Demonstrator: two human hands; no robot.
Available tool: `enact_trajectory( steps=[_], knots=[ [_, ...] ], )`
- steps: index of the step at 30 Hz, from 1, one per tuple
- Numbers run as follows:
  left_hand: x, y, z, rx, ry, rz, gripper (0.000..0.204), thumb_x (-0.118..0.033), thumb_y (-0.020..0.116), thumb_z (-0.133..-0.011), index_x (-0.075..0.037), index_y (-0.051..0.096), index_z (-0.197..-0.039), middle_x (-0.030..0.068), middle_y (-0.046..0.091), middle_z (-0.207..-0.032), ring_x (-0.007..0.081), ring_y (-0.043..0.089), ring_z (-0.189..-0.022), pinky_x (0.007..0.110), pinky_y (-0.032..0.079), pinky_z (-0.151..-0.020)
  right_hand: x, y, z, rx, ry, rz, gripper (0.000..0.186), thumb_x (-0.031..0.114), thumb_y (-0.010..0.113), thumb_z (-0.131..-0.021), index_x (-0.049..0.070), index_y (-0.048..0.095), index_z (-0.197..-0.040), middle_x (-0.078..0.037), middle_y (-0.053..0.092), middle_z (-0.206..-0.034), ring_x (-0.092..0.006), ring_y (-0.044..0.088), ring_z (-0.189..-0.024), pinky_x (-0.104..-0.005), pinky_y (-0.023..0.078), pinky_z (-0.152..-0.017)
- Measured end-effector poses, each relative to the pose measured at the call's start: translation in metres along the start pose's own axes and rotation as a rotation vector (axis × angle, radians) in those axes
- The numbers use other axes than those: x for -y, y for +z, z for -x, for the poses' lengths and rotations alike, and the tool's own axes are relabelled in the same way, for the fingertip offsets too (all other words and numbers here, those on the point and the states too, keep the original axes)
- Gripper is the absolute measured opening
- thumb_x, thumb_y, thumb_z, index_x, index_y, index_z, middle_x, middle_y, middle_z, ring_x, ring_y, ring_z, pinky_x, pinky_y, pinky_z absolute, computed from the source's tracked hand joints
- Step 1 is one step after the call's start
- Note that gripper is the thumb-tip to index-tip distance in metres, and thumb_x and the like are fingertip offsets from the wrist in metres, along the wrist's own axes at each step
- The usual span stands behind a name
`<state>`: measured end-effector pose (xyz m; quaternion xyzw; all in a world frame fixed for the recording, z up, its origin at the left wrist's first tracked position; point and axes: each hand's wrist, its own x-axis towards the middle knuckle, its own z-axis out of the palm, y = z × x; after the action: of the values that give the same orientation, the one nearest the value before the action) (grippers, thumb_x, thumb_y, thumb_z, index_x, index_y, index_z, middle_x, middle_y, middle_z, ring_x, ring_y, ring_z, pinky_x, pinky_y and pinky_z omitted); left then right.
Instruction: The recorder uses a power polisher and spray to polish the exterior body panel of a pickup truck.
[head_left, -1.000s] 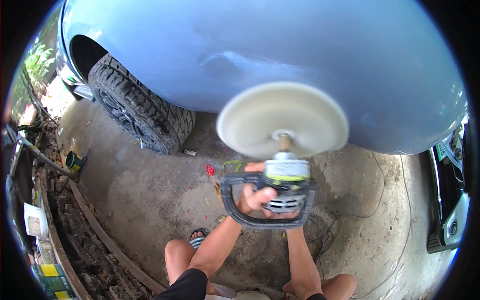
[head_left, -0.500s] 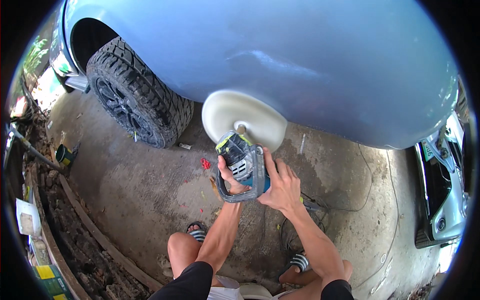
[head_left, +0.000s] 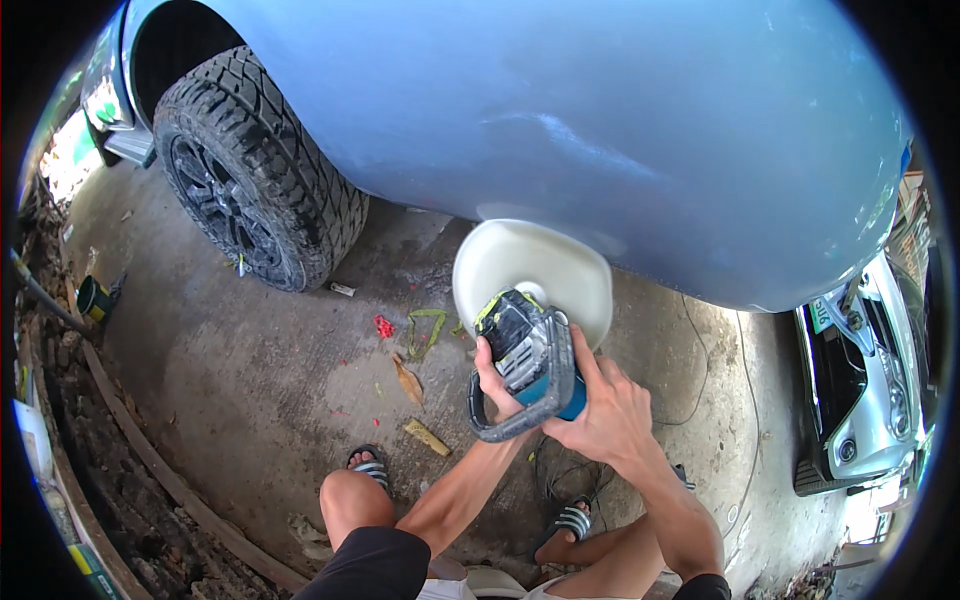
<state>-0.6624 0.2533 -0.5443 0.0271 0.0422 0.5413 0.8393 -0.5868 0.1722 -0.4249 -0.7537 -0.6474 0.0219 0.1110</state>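
Both of my hands grip a power polisher with a dark, scuffed head, a blue body and a black loop handle. My left hand is closed around its left side, partly hidden behind the handle. Along its right side my right hand wraps the blue body. A large pale round pad sits on the polisher's far end, its upper edge at the lower edge of a blue-grey car panel; whether they touch I cannot tell. A whitish streak marks the panel above the pad.
A black treaded wheel stands to the left. Cables lie on the concrete floor near my feet, with red scraps and a dry leaf. A silver car is at right; a low border runs along the left.
The polisher and both hands have moved right and slightly toward me. The pad looks lower against the panel. My view has also shifted, uncovering scraps on the floor.
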Motion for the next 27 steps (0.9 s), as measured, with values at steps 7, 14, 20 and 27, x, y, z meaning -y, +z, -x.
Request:
enact_trajectory(
  steps=[7, 14, 20, 27],
  knots=[
    [-0.013, 0.052, 0.012, -0.017, 0.135, -0.064, 0.067, -0.060, 0.046, -0.103, -0.002, 0.061, -0.130, 0.0130, 0.072, -0.115, 0.0235, 0.071, -0.098, 0.038, 0.059, -0.087, 0.013, -0.040, 0.011, -0.089, -0.043, -0.119, 0.113, 0.047, 0.087, -0.067, 0.008, 0.036, -0.160, -0.022, 0.067, -0.097, -0.0402, 0.073, -0.082, -0.0495, 0.061, -0.067],
    [-0.047, 0.105, 0.015, -0.013, 0.236, -0.096, 0.055, -0.049, 0.052, -0.104, 0.000, 0.064, -0.125, 0.0141, 0.073, -0.113, 0.0242, 0.072, -0.095, 0.039, 0.059, -0.085, 0.030, -0.050, 0.004, -0.220, -0.100, -0.291, 0.112, 0.040, 0.087, -0.068, 0.007, 0.033, -0.161, -0.020, 0.067, -0.102, -0.0383, 0.074, -0.083, -0.0493, 0.060, -0.067],
    [-0.058, 0.147, 0.021, 0.051, 0.188, -0.094, 0.055, -0.050, 0.051, -0.104, -0.001, 0.065, -0.125, 0.0138, 0.073, -0.114, 0.0238, 0.072, -0.096, 0.039, 0.059, -0.085, 0.032, -0.079, 0.002, -0.214, -0.099, -0.424, 0.115, 0.036, 0.086, -0.067, 0.009, 0.029, -0.163, -0.019, 0.067, -0.104, -0.0378, 0.073, -0.088, -0.0470, 0.061, -0.072],
    [-0.064, 0.142, -0.006, 0.226, 0.109, -0.246, 0.062, -0.056, 0.047, -0.104, -0.001, 0.064, -0.128, 0.0141, 0.073, -0.115, 0.0251, 0.072, -0.097, 0.040, 0.060, -0.086, 0.036, -0.075, 0.002, -0.468, -0.094, -0.331, 0.113, 0.035, 0.086, -0.065, 0.016, 0.033, -0.163, -0.021, 0.065, -0.105, -0.0406, 0.073, -0.089, -0.0480, 0.061, -0.075]
  ],
)
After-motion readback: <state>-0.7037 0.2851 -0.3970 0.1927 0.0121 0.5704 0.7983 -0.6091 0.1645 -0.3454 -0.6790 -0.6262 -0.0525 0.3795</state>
